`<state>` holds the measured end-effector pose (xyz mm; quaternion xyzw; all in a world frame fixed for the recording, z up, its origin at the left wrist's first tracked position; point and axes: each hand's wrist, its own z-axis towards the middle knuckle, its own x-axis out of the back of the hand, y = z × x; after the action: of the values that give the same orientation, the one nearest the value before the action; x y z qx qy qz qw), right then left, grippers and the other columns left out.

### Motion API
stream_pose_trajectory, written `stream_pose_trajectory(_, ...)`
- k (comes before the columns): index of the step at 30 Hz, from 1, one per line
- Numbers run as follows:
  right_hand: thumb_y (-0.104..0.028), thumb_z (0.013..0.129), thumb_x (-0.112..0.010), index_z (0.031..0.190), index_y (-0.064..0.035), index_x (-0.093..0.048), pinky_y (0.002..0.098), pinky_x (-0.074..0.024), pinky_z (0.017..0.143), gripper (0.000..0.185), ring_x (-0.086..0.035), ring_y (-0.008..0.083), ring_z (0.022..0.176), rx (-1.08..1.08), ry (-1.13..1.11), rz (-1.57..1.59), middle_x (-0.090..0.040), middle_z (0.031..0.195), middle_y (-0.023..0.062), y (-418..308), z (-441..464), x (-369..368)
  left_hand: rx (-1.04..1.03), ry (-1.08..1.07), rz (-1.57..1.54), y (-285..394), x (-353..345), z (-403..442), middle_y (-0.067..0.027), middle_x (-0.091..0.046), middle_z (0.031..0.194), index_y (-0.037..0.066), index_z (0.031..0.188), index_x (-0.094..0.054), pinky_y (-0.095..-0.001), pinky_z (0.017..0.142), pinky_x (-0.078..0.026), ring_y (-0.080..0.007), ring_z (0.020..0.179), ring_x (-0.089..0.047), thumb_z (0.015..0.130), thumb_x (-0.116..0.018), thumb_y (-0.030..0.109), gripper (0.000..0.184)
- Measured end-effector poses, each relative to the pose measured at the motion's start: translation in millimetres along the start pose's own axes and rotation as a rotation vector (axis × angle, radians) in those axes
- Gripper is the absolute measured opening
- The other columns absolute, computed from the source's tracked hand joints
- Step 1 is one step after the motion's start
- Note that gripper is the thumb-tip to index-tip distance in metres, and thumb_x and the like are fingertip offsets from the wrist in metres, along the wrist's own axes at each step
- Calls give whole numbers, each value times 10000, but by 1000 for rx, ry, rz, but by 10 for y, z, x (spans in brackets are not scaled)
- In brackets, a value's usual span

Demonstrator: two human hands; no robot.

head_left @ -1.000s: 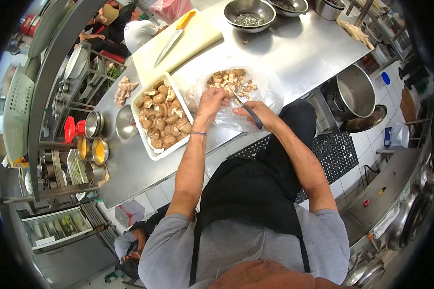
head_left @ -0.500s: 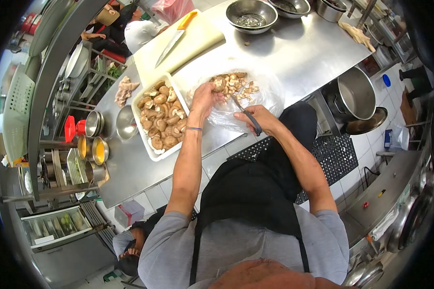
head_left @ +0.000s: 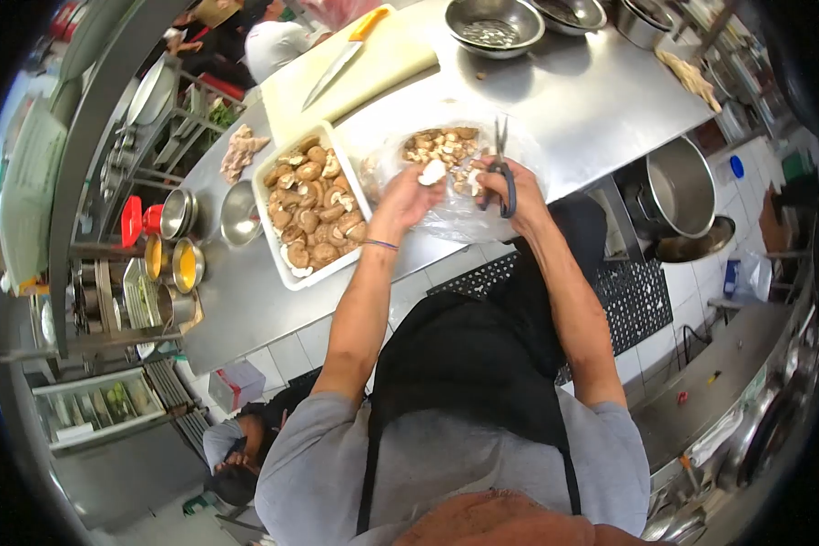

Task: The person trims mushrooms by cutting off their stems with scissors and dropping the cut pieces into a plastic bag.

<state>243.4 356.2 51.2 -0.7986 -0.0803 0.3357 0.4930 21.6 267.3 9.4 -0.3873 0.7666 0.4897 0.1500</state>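
My left hand [head_left: 409, 197] is closed on a mushroom [head_left: 433, 172], its pale underside turned up. In my right hand [head_left: 523, 193] is a pair of scissors [head_left: 508, 188] with dark handles, blades pointing away from me. A pale piece, perhaps mushroom, shows by the right fingertips. Both hands are over a clear plastic bag [head_left: 446, 224] on the steel table, where cut mushroom pieces [head_left: 441, 146] lie beyond my fingers. Left of the bag, a white tray [head_left: 347, 157] holds many brown mushrooms [head_left: 311, 205].
A yellow-handled knife [head_left: 341, 62] rests on a cutting board [head_left: 396, 68]. Metal bowls [head_left: 493, 29] stand at the far edge. Ginger-like root [head_left: 242, 153] and another bowl [head_left: 239, 215] sit left of the tray. A large pot [head_left: 682, 191] stands right, below table level. Other people are nearby.
My right hand has moved up and right, and the scissors now point away instead of toward the left hand. The left hand has shifted slightly right and down, showing the mushroom's pale side.
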Motion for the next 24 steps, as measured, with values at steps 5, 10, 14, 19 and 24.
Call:
stream_pose_trajectory(5, -109, 829, -860, 1289, 27, -634, 245, -542, 686, 531, -648, 104, 792, 162, 32, -415, -697, 956, 48, 219, 89, -129, 25, -257, 23, -323, -393, -30, -68, -666, 1065, 48, 1299, -553, -451, 929, -566, -168, 896, -673, 1071, -535, 410, 428)
stream_pose_trajectory(10, -79, 833, -860, 1280, 7, -636, 207, -480, 660, 508, -618, 69, 783, 204, 68, -388, -705, 935, 19, 64, -92, -149, -59, 82, 130, -185, -522, -226, -2, -598, 851, 49, 1287, -566, -302, 679, -494, -111, 715, -581, 1029, -608, 205, 304)
stream_pose_trajectory(14, -137, 884, -824, 1257, 3, -648, 223, -479, 619, 435, -606, 73, 716, 205, 102, -389, -693, 884, 14, 8, -153, -112, -493, 161, 488, 131, -355, -781, -54, -661, 965, 40, 1315, -554, -300, 681, -516, -129, 762, -620, 968, -612, 93, 355)
stream_pose_trajectory(19, -188, 900, -816, 1248, 3, -650, 224, -461, 591, 430, -576, 63, 668, 172, 115, -398, -664, 831, -8, 10, -134, -120, -1058, 686, 1341, 665, 142, -1612, -194, -618, 1223, 7, 1314, -550, -440, 960, -488, -299, 1104, -601, 928, -616, 59, 394)
stream_pose_trajectory(24, -246, 894, -825, 1245, 33, -664, 215, -471, 595, 476, -579, 54, 695, 144, 133, -482, -675, 860, 0, -25, -133, -133, -692, 842, 1838, 473, 688, -1972, -254, -421, 1523, 3, 1421, -488, -688, 1130, -260, -456, 1438, -349, 994, -567, 213, 482)
